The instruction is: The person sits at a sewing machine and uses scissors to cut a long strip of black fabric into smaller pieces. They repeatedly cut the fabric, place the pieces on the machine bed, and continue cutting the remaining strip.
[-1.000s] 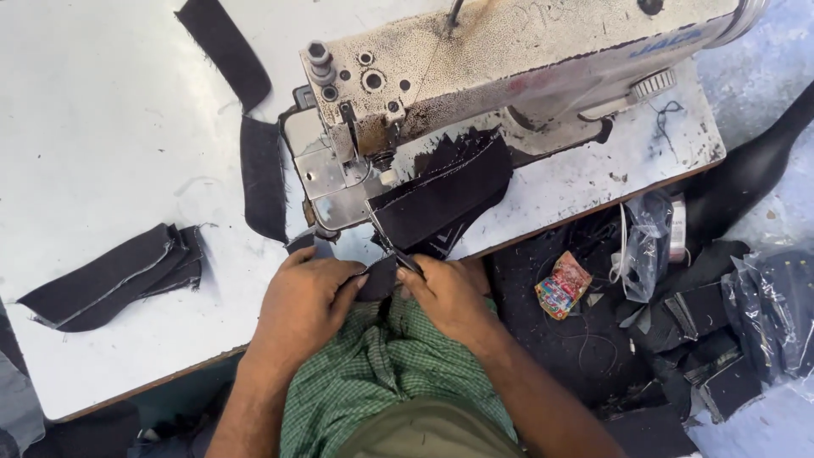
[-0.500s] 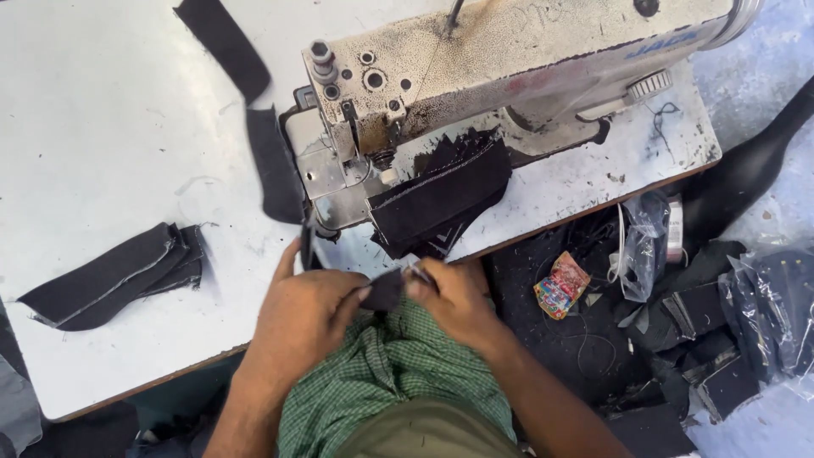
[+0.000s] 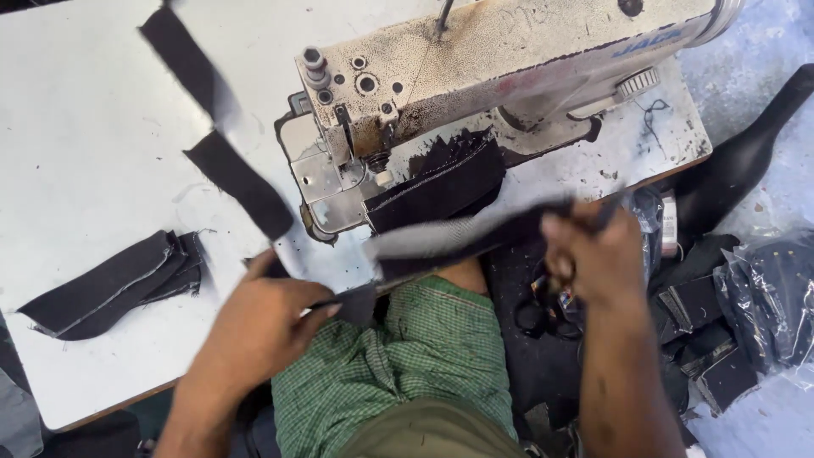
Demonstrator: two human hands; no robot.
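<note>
My left hand (image 3: 259,326) pinches one end of a black fabric strip (image 3: 458,242) at the table's front edge. The other end is gripped by my right hand (image 3: 593,259), out to the right beyond the table edge. The strip is stretched between both hands and blurred by motion. Behind it, a folded black fabric piece (image 3: 441,187) lies on the bed of the worn cream sewing machine (image 3: 509,51), close to the needle. A long black strip (image 3: 233,174) runs diagonally across the white table (image 3: 76,144) towards my left hand.
A stack of black fabric pieces (image 3: 110,284) with pale stitched edges lies on the table at the left. Black parts and clear plastic bags (image 3: 763,297) crowd the floor at the right. My green checked shirt (image 3: 407,365) fills the bottom centre.
My hands were together in front of the machine. Now they have pulled apart, the right hand swinging out to the right and drawing the black strip taut. The long strip on the table has shifted.
</note>
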